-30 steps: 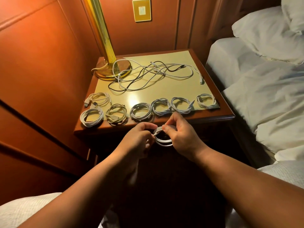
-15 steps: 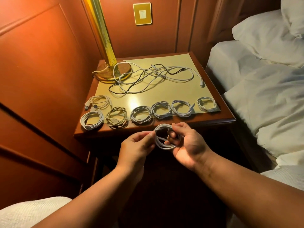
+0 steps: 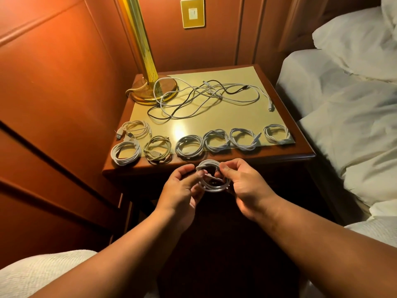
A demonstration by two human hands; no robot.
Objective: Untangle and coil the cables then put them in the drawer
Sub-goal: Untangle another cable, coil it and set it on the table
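Note:
A white coiled cable [image 3: 211,186] hangs in the air just in front of the nightstand's front edge, held between both hands. My left hand [image 3: 182,190] pinches its left side and my right hand [image 3: 245,186] grips its right side. Several finished coils [image 3: 189,146] lie in a row along the front of the nightstand [image 3: 247,159], one more coil [image 3: 135,129] behind the leftmost. A tangle of white and black cables [image 3: 206,95] lies loose at the back. The nightstand's front below the top is dark, and no drawer can be made out.
A brass lamp base [image 3: 148,93] and pole stand at the nightstand's back left corner, with a cable looped against it. A bed with white sheets [image 3: 348,117] flanks the right side. Padded wall panels [image 3: 53,93] close the left. A white textured cover [image 3: 32,276] lies at the bottom left.
The coil has turned in my hands from a flatter hold near the nightstand's edge to facing upward. Both hands have shifted their grip around it; the view has dipped slightly.

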